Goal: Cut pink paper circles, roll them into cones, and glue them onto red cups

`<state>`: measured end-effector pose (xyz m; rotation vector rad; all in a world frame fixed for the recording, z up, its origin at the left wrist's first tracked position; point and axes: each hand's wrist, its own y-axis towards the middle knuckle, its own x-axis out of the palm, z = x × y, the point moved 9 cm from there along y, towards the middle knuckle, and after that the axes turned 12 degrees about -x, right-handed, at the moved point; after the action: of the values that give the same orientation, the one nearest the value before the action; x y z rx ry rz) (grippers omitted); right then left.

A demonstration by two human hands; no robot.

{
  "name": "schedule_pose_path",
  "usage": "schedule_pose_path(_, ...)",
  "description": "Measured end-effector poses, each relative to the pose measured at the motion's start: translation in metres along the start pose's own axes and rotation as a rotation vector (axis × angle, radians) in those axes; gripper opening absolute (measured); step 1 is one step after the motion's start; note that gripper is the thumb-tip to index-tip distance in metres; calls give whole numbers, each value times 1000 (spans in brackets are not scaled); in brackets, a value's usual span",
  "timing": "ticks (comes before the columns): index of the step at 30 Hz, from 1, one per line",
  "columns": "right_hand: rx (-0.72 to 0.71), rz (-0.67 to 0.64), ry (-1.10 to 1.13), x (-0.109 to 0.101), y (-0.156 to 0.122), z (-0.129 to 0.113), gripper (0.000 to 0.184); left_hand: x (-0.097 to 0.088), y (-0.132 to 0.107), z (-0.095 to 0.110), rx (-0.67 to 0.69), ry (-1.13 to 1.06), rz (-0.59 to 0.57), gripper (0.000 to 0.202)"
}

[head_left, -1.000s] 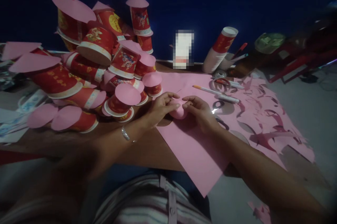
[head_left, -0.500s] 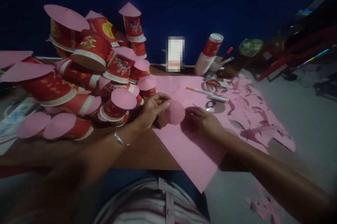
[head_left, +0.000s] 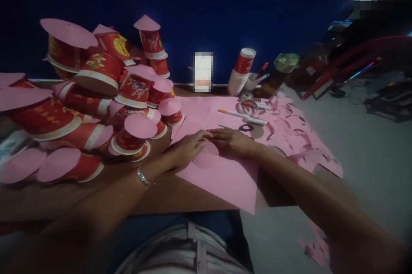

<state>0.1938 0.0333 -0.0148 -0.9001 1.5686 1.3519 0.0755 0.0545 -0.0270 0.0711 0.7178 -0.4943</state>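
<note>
A small round pink paper piece [head_left: 205,158] lies on a large pink paper sheet [head_left: 225,177] at the near edge of a brown table [head_left: 161,192]. My left hand [head_left: 185,150], with a bracelet at the wrist, rests on the piece's left side with its fingers pressed down on it. My right hand [head_left: 232,142] meets it from the right, fingertips laid on the piece's top edge. Both hands pinch or press the paper where they meet.
A heap of red paper cups with pink paper cone lids [head_left: 96,94] fills the table's left. Behind the hands lie a pen [head_left: 242,116], scissors [head_left: 247,128], tape rolls and pink offcuts [head_left: 296,137]. A stack of cups [head_left: 240,71] stands at the back.
The pink round piece, lifted and tilted in my left hand half a second ago, now lies flat on the sheet. Both hands have come down onto it; the view has shifted.
</note>
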Motion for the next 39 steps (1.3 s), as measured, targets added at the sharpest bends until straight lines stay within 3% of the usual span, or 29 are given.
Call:
schedule_pose_path(4,55,-31,-74,-5,-4,11,34,5,4,-7,-11,159,-9,36)
schedule_pose_path(9,560,59,-384,-55,-52,63,25,7,3,0,129,359,75,37)
schedule_pose_path(11,651,24,-468,-65,-65,77,24,7,1,6,200,377,109,36)
schedule_pose_path(18,730,-57,-387,-45,-58,112,20,-6,-4,13,232,365,227,20)
schedule_pose_path(26,709,114,-236,-44,-50,95,22,-8,-4,6,182,364,219,13)
schedule_pose_path(32,768,279,25,-26,-45,70,22,-6,-6,2,82,411,216,13)
schedule_pose_path(37,776,438,266,-14,-41,57,30,-19,-2,-7,-28,315,261,7)
schedule_pose_path(39,779,512,377,-12,-43,55,29,-28,0,-4,-12,297,303,15)
